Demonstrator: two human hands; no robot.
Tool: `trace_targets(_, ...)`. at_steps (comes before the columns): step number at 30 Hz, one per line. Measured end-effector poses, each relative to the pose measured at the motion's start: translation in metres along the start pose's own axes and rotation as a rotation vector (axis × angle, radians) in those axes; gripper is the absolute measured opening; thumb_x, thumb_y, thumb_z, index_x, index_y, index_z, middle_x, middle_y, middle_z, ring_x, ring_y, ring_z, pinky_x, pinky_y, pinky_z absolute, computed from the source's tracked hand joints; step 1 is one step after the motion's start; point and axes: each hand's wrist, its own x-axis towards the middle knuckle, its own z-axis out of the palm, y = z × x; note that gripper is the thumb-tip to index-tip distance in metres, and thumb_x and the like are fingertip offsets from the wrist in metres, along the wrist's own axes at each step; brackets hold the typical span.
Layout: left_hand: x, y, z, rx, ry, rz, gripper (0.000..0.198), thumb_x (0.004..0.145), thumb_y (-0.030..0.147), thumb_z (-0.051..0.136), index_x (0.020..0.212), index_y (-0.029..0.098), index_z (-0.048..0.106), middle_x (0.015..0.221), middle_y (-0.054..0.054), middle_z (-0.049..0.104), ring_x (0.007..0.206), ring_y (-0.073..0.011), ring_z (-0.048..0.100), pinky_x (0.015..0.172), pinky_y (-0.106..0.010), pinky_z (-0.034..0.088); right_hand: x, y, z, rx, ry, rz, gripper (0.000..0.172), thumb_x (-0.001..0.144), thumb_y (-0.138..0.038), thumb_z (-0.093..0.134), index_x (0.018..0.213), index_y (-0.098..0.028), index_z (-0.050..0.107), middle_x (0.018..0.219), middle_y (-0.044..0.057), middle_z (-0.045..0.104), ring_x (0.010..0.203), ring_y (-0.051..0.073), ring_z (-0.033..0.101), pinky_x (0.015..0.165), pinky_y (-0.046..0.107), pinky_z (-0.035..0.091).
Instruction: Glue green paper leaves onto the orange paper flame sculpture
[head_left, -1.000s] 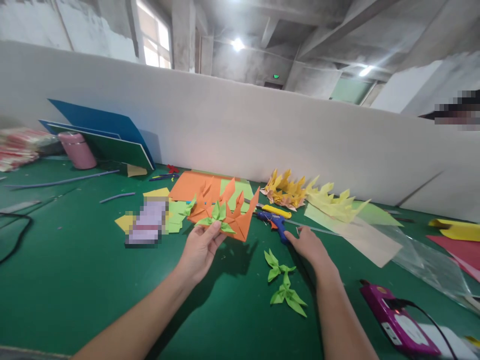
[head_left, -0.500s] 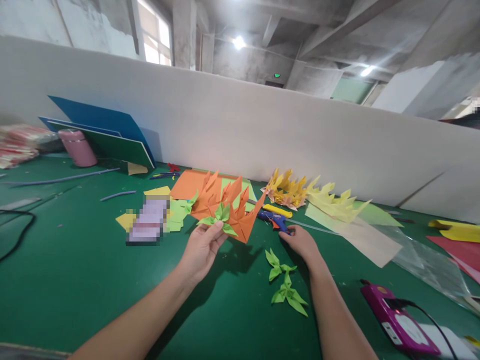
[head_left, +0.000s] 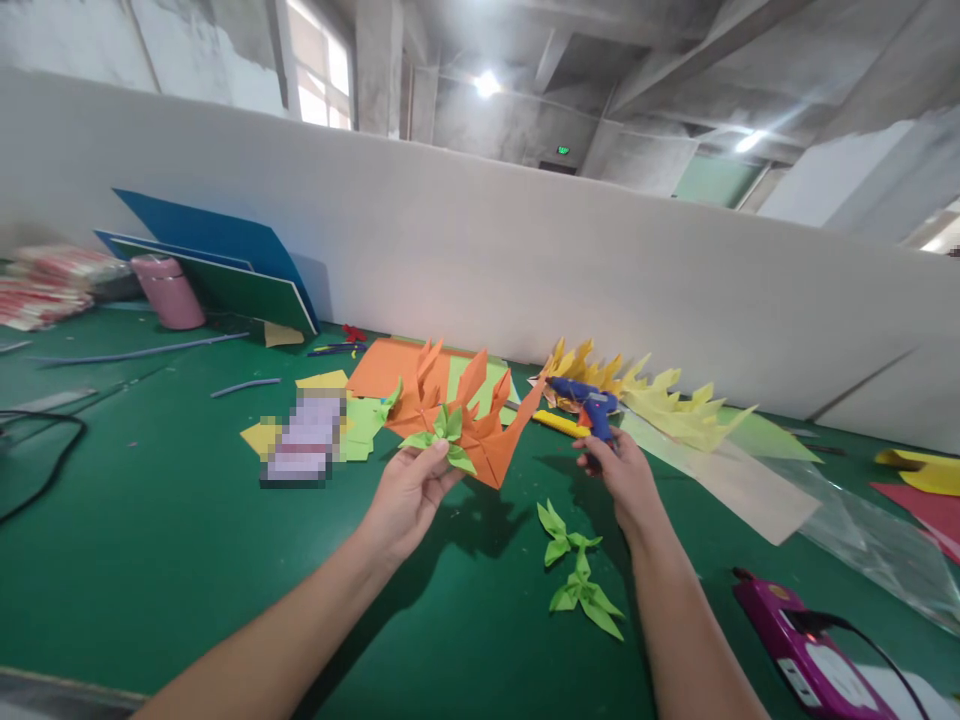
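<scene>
My left hand [head_left: 412,495] pinches an orange folded-paper strip [head_left: 491,445] with pointed tips, and green paper leaves [head_left: 445,440] show at its thumb. The strip is held up over the table. My right hand [head_left: 619,475] grips a blue hot glue gun [head_left: 592,400] by its handle, raised off the table with the nozzle pointing left toward the strip's right end. Nozzle and strip look close together; whether they touch I cannot tell. Loose green folded leaves [head_left: 577,575] lie on the table between my forearms.
Behind the hands lie a yellow cutter [head_left: 559,424] and yellow folded-paper strips [head_left: 679,405]. A purple power box [head_left: 810,650] with a plugged-in cable sits at right. To the left are a phone-like object [head_left: 306,435], a pink bottle [head_left: 169,292] and leaning boards [head_left: 217,285].
My right hand has lifted the glue gun off the table and swung its nozzle up toward the left. My left hand keeps the orange strip in nearly the same place.
</scene>
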Motion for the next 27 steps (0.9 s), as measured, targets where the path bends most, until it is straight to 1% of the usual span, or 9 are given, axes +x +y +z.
trace_targets(3,0.0,0.001,0.0,-0.018,0.01,0.009,0.021,0.059,0.015,0.079,0.061,0.013,0.058,0.057,0.002,0.063,0.054,-0.0087,0.061,0.059,-0.021,0.052,-0.007,-0.008,-0.001,0.396,-0.001,0.024,0.036,0.051,-0.03,0.074,0.077,-0.019,0.051,0.06,-0.004,0.062,0.049,0.01,0.056,0.041,0.017,0.043)
trace_targets(5,0.0,0.001,0.0,-0.025,0.014,-0.001,0.022,0.058,0.014,0.079,0.058,0.013,0.057,0.054,0.002,0.061,0.052,-0.0081,0.059,0.057,-0.02,0.051,-0.014,-0.01,-0.001,0.531,-0.082,0.068,0.035,0.048,-0.029,0.077,0.069,-0.018,0.052,0.057,-0.004,0.06,0.046,0.008,0.054,0.036,0.015,0.04)
trace_targets(9,0.0,0.001,0.001,-0.057,0.054,-0.029,0.02,0.061,0.01,0.076,0.057,0.013,0.056,0.053,0.003,0.06,0.05,-0.0073,0.058,0.055,-0.019,0.051,-0.032,-0.011,0.004,0.576,-0.27,0.153,0.036,0.052,-0.034,0.079,0.066,-0.018,0.05,0.052,-0.005,0.057,0.038,0.005,0.046,0.029,0.012,0.031)
trace_targets(13,0.0,0.002,0.004,-0.1,0.07,-0.055,0.015,0.067,0.006,0.069,0.06,0.013,0.058,0.054,0.002,0.062,0.051,-0.0076,0.059,0.055,-0.018,0.052,-0.043,-0.013,0.017,0.596,-0.363,0.235,0.04,0.048,-0.036,0.082,0.067,-0.018,0.051,0.055,-0.003,0.063,0.039,0.006,0.049,0.029,0.011,0.033)
trace_targets(17,-0.003,0.001,0.008,-0.091,0.051,-0.103,0.012,0.07,0.004,0.065,0.063,0.013,0.061,0.058,0.0,0.066,0.055,-0.0095,0.063,0.055,-0.018,0.053,-0.044,-0.015,0.024,0.635,-0.359,0.295,0.038,0.046,-0.03,0.084,0.066,-0.018,0.055,0.068,0.002,0.07,0.048,0.01,0.059,0.031,0.013,0.038)
trace_targets(19,-0.004,0.0,0.008,-0.085,0.036,-0.12,0.014,0.07,0.004,0.066,0.061,0.013,0.06,0.056,0.0,0.065,0.054,-0.0098,0.063,0.054,-0.017,0.053,-0.044,-0.016,0.024,0.661,-0.357,0.28,0.035,0.047,-0.027,0.084,0.067,-0.018,0.057,0.077,0.004,0.071,0.055,0.012,0.063,0.031,0.013,0.039)
trace_targets(21,-0.005,-0.002,0.008,-0.075,0.017,-0.132,0.016,0.068,0.004,0.068,0.059,0.013,0.059,0.054,0.0,0.065,0.053,-0.0096,0.062,0.054,-0.017,0.053,-0.044,-0.016,0.022,0.678,-0.351,0.23,0.032,0.049,-0.025,0.083,0.07,-0.018,0.059,0.084,0.004,0.071,0.059,0.013,0.065,0.031,0.012,0.039)
trace_targets(24,-0.004,-0.004,0.006,-0.059,-0.001,-0.144,0.015,0.067,0.005,0.07,0.059,0.013,0.059,0.055,0.0,0.065,0.053,-0.0094,0.062,0.055,-0.018,0.053,-0.044,-0.016,0.02,0.685,-0.336,0.156,0.03,0.052,-0.023,0.081,0.072,-0.019,0.059,0.085,0.002,0.071,0.056,0.011,0.064,0.03,0.012,0.04)
trace_targets(27,-0.003,-0.005,0.005,-0.06,0.009,-0.142,0.015,0.067,0.005,0.07,0.059,0.012,0.059,0.056,-0.001,0.065,0.053,-0.0095,0.062,0.057,-0.018,0.053,-0.045,-0.017,0.02,0.691,-0.342,0.125,0.031,0.052,-0.022,0.081,0.07,-0.019,0.056,0.082,0.002,0.071,0.051,0.01,0.062,0.031,0.012,0.039)
